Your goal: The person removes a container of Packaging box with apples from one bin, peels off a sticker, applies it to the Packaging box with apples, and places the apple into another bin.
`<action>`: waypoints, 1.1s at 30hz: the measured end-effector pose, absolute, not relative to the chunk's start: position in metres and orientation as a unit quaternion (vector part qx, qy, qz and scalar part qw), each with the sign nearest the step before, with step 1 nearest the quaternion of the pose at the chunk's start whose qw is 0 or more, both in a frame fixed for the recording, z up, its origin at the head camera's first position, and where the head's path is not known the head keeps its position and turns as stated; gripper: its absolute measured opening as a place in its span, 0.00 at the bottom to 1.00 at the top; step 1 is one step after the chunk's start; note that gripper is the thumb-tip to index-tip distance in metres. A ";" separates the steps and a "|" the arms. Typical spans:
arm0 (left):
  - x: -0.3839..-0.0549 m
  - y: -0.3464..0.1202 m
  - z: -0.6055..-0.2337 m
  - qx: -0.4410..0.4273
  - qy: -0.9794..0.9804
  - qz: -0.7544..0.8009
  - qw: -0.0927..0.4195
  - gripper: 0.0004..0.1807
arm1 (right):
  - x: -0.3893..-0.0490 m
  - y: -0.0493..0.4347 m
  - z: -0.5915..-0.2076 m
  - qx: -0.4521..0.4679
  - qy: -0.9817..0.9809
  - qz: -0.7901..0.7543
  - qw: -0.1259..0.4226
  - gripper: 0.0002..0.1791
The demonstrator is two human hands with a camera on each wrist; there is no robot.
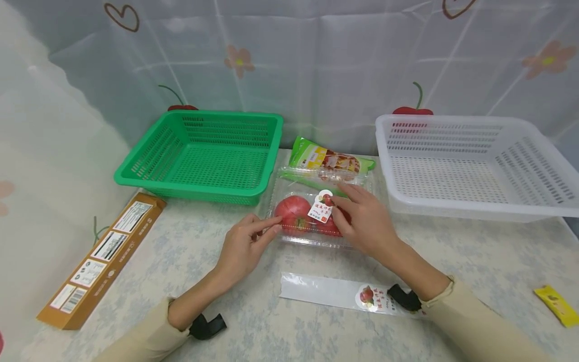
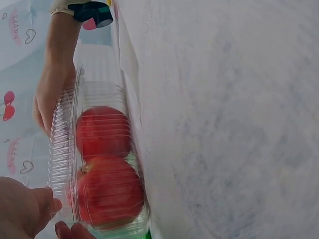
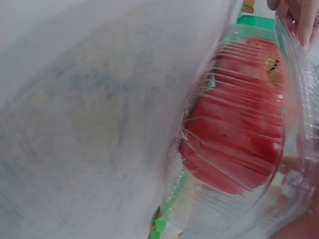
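Note:
A clear plastic clamshell box (image 1: 357,241) holds red round fruits (image 1: 293,207) in a front row. My left hand (image 1: 242,246) is at its front left corner, thumb and fingers gripping the rim, as the left wrist view also shows. Above the lid, a white sticker (image 1: 320,213) with a fruit picture and red lettering tilts to one side. My right hand (image 1: 368,223) pinches the sticker's right edge between thumb and index finger, its other fingers reaching over the lid. Whether the sticker adheres to the lid cannot be told.
Behind the box lies a green food packet (image 1: 336,160). A green basket (image 1: 217,193) stands back left, a white basket (image 1: 475,206) back right. A sticker strip (image 1: 316,290) lies in front, partly under my right wrist. An orange-brown carton (image 1: 101,259) and a yellow packet (image 1: 557,305) flank the table.

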State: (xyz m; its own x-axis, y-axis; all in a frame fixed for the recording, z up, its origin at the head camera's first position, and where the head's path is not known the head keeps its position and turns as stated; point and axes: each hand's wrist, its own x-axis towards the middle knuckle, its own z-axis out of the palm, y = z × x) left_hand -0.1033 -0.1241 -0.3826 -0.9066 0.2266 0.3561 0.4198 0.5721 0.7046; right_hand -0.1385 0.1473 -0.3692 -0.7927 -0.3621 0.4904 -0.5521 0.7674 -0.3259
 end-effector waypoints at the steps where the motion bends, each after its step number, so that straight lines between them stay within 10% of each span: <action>1: -0.103 -0.124 -0.382 -0.181 -0.880 -0.424 0.113 0.14 | -0.139 0.147 -0.368 0.245 -0.926 0.219 0.185 0.19; 21: -0.103 -0.124 -0.383 -0.165 -0.881 -0.429 0.111 0.14 | -0.142 0.145 -0.354 0.233 -0.963 0.126 0.037 0.28; 33: -0.102 -0.122 -0.381 -0.163 -0.881 -0.432 0.106 0.15 | -0.142 0.148 -0.373 0.300 -0.879 0.271 0.253 0.13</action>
State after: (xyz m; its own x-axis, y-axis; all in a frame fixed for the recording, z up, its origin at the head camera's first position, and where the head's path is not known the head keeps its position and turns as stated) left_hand -0.1025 -0.1225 -0.3810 -0.9243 0.1957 0.3277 0.3789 0.5738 0.7261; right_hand -0.1424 0.1485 -0.3726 -0.6924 -0.3903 0.6069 -0.6645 0.6728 -0.3253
